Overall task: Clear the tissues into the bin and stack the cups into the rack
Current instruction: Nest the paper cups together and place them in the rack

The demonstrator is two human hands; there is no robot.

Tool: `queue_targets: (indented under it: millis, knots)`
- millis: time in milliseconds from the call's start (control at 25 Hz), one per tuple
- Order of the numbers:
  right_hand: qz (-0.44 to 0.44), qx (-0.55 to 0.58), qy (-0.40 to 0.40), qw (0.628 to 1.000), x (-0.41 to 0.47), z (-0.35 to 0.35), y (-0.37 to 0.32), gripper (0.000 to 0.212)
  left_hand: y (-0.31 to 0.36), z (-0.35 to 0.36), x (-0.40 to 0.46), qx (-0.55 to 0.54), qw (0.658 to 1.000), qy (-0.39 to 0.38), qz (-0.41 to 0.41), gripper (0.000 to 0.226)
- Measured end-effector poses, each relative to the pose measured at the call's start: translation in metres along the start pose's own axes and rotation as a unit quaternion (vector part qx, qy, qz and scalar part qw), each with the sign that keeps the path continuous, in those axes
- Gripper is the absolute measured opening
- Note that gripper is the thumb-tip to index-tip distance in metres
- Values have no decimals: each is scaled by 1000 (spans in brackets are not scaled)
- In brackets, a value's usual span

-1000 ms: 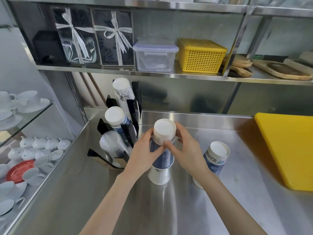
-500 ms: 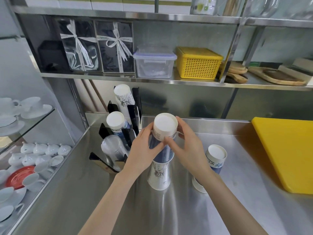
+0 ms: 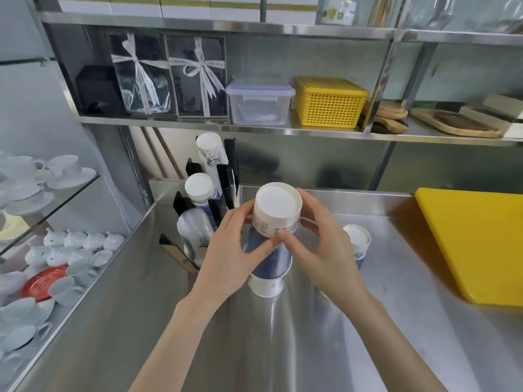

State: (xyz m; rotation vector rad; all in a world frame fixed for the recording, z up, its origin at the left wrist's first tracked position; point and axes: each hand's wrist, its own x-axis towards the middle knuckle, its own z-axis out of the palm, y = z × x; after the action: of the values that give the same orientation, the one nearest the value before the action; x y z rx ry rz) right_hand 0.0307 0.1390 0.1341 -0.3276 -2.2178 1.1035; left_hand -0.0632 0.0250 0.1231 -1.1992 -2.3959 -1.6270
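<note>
Both hands grip an upside-down stack of paper cups (image 3: 276, 222), white at the top and blue lower down, tilted toward me above the steel counter. My left hand (image 3: 236, 250) wraps its left side and my right hand (image 3: 319, 250) its right side. Behind my right hand stands another inverted paper cup (image 3: 357, 239) on the counter. The black cup rack (image 3: 218, 179) sits at the back left and holds a tall white cup stack (image 3: 210, 149), a shorter stack (image 3: 199, 188) and clear plastic cups (image 3: 194, 230). No tissues or bin are in view.
A yellow cutting board (image 3: 475, 241) lies on the counter (image 3: 254, 349) at the right. The shelf above holds a yellow basket (image 3: 329, 103), a clear box (image 3: 259, 101) and wrapped boxes. White crockery and a red saucer (image 3: 42, 281) fill glass shelves on the left.
Both hands have lifted the cup stack off the counter and tipped its top toward me. The view has tilted upward a little.
</note>
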Motion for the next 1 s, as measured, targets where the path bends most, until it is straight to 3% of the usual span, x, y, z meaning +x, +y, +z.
queue_targets:
  millis: [480,1000]
  knots:
    - [114,-19,-152,981,-66,36,76,56,-88,45,-82,15,986,-99,-136,62]
    - [135,-66,-182,972,-74,43,96,55,-109,52,-90,55,973,-166,-152,61]
